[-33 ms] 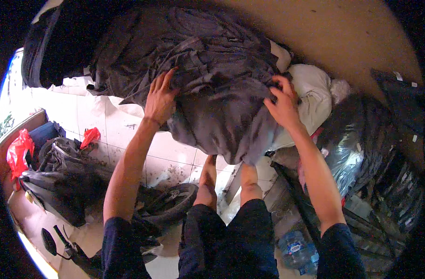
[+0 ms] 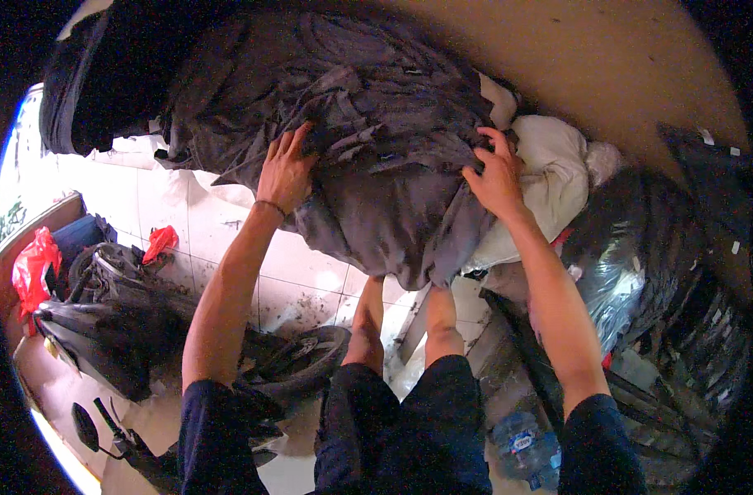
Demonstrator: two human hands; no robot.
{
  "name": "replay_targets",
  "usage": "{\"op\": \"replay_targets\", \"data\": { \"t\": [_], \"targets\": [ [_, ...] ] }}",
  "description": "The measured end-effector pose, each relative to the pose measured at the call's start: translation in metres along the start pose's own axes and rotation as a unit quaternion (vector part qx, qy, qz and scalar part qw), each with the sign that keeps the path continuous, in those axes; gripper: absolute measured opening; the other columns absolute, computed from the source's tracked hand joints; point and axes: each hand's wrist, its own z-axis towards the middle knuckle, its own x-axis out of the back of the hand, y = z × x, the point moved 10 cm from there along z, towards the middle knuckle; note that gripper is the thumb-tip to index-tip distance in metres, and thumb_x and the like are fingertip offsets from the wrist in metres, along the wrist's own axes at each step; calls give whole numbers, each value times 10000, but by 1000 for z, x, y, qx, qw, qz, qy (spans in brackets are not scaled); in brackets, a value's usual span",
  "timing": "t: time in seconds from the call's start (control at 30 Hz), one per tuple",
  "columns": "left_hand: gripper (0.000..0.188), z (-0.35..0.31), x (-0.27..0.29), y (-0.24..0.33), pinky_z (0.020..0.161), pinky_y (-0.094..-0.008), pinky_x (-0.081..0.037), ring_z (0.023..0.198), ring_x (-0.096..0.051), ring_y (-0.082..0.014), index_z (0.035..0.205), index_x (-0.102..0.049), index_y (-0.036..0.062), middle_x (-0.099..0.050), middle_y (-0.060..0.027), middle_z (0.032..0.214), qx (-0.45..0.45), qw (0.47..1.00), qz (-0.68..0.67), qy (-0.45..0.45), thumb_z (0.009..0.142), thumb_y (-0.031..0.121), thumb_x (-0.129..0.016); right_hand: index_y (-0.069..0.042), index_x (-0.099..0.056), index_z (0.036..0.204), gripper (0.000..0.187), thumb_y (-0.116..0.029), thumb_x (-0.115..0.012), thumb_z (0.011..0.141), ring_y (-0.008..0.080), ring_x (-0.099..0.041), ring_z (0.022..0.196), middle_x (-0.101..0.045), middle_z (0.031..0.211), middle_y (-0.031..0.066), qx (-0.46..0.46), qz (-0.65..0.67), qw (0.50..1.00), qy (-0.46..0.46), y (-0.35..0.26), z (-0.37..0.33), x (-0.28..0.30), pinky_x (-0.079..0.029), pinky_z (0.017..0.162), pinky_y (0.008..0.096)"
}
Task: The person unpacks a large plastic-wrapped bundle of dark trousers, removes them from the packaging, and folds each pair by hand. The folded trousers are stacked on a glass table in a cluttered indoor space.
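Dark grey cloth, apparently a shirt point(image 2: 372, 210), lies spread over a heap of similar dark garments point(image 2: 253, 70), its lower edge hanging toward my knees. At its left side, my left hand point(image 2: 286, 175) has its fingers bent over the fabric and looks closed on it. Across from it, my right hand point(image 2: 498, 177) holds the right side, thumb and curved fingers pressed into the folds. The fingertips of both hands are partly buried in the cloth.
A white sack point(image 2: 550, 157) bulges right of the heap, beside black plastic bags point(image 2: 616, 272). A clear water bottle point(image 2: 525, 445) stands at lower right. On the left are a motorbike point(image 2: 121, 338) and a red plastic bag point(image 2: 37, 264). Debris is scattered on the tiled floor point(image 2: 302, 264).
My right hand has shifted slightly left and up, its fingers drawn closer onto the cloth. The shirt's right edge has moved a little inward. My left hand is almost unchanged.
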Motion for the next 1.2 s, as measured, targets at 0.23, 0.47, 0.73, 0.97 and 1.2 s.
{"op": "replay_targets", "data": {
  "t": [0.23,0.47,0.73,0.97,1.2],
  "targets": [
    [234,-69,24,15,956,-463,-489,1098,-572,-343,919,-692,52,-582,-152,1131,-13,998,-64,15,685,36,-696,9,-654,986,321,-130,-772,722,418,-531,1227,-582,1280,164,1,-10,1000,11,-8,-54,-5,-427,1042,538],
    [433,-108,93,48,882,-432,-552,983,-644,-322,1109,-702,110,-630,-121,1116,-6,983,-174,-59,712,-48,-632,-29,-555,1323,601,-19,-735,750,441,-593,1256,-619,1306,230,-15,197,974,-110,-48,-154,79,-499,1064,483],
    [470,38,2,-22,1167,-504,-350,1342,-481,-339,1179,-698,47,-562,-148,1375,29,999,32,-6,709,37,-688,-7,-707,1030,320,-101,-772,731,321,-560,1226,-588,1307,83,-21,3,1000,1,13,54,-8,-387,1089,487],
    [422,-12,18,-8,1020,-493,-501,1235,-568,-381,1106,-678,20,-553,-196,1361,4,995,-98,20,688,71,-709,-8,-699,1009,319,-90,-754,706,307,-595,1126,-630,1170,88,53,-54,994,77,5,-1,2,-409,1055,494],
    [539,-114,95,49,793,-474,-596,962,-697,-363,1181,-693,116,-676,-132,1104,-43,973,-215,-66,664,-33,-684,39,-631,1018,334,5,-682,690,414,-651,989,-638,1040,185,21,179,974,-137,-57,-107,63,-538,879,447]
  ]
}}
